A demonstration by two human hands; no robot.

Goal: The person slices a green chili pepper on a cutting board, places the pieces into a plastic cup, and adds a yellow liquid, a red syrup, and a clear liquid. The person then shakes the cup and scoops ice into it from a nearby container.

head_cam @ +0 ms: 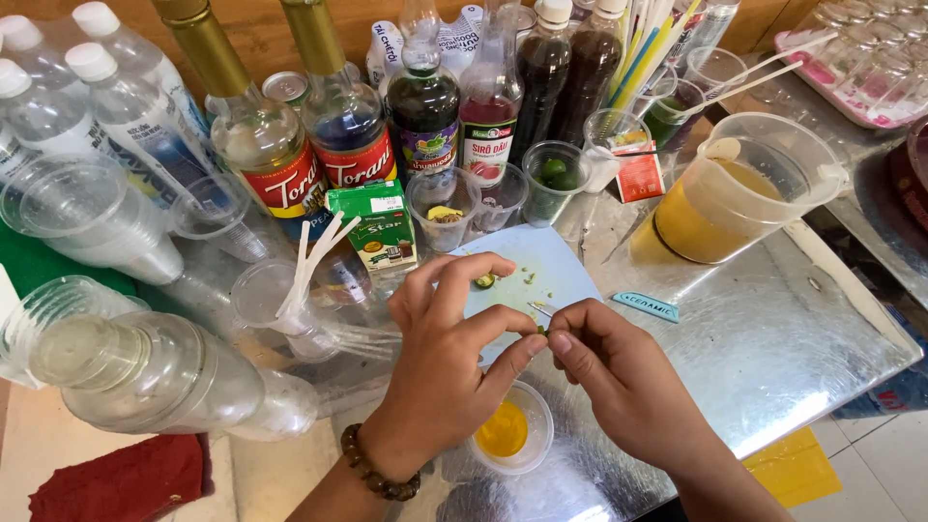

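Low in the middle of the frame, the left hand (pixel 440 372) and the right hand (pixel 619 372) meet fingertip to fingertip over a small clear cup (pixel 509 438) with yellow liquid in its bottom. Both are pinched nearly shut on a tiny green piece (pixel 541 331), probably a scrap of small citrus, held between thumb and forefinger of each; how firm either pinch is cannot be told. Just above them lies a pale blue cutting board (pixel 551 266) bearing a cut green fruit half (pixel 484 281), some green crumbs and a small blade (pixel 541 308). By the look of it, the step in hand is squeezing or picking apart the piece above the cup, partway through the fruit. The next move would call for keeping the piece centred over the cup so nothing falls on the metal table (pixel 773 338), and a gentle pull. A jug (pixel 739 193) of amber drink stands at upper right; syrup bottles (pixel 387 116) crowd the top.
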